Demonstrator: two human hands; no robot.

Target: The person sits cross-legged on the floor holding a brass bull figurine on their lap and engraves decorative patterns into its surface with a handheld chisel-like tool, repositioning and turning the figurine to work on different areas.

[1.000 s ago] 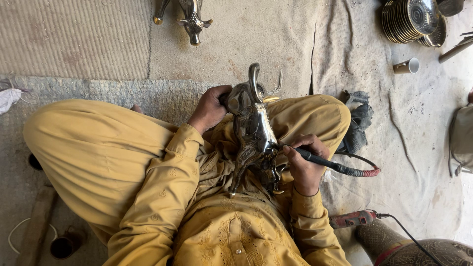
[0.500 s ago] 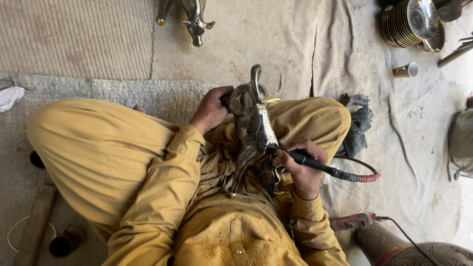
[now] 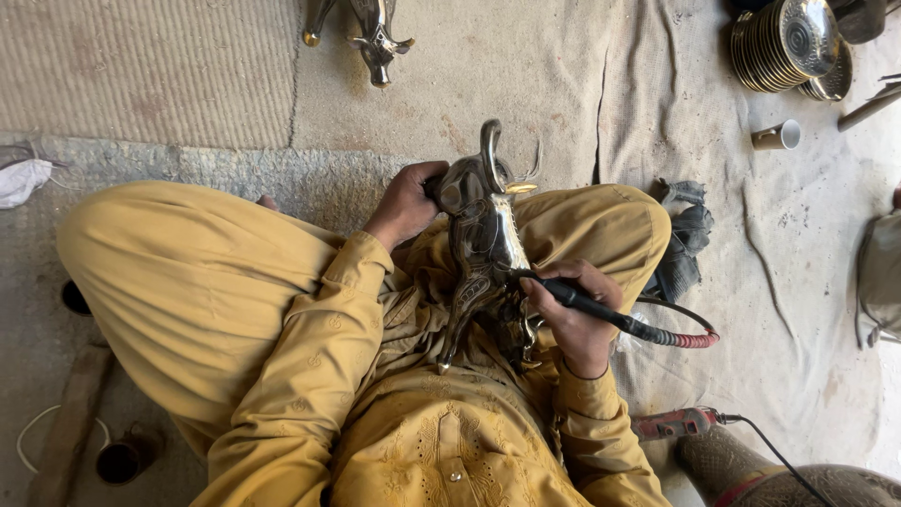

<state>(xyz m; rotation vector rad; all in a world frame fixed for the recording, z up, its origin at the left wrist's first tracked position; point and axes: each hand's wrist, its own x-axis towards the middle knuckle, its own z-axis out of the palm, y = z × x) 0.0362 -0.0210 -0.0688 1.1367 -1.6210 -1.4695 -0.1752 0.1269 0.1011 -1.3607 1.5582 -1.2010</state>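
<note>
Little had moved since the earlier frames: right hand (image 3: 574,319) sat slightly lower along the figure, tool angle about the same; left hand unchanged.

Nearest: yellow tunic and trousers, person sat cross-legged on the floor cloth (image 3: 526,84). Metal animal figure (image 3: 483,239) lay in the lap between the knees, horned head pointing away from the body, legs toward the chest.

Right hand fingers (image 3: 544,291) were closed around a black pen-style rotary handpiece (image 3: 587,305), tip against the figure's flank near mid-body. Its flexible shaft with a red collar (image 3: 690,338) ran off over the right knee.

Left hand (image 3: 405,205) was wrapped around the figure's head end, fingers closed on it, steadying it just beside the horn.

Right of the right knee: dark crumpled rag (image 3: 685,239), touching the trouser leg. Near bottom edge, red-bodied power tool (image 3: 671,422) with black cable lay on the floor.

Left side: small dark cup (image 3: 120,460) near the bottom-left corner, white cloth scrap (image 3: 21,178) at the left edge.

Farther out: second brass animal figure (image 3: 371,33) at the top edge of the floor cloth. Top-right corner: stack of engraved metal plates (image 3: 784,42), small paper cup (image 3: 777,136) on its side just below them.
</note>
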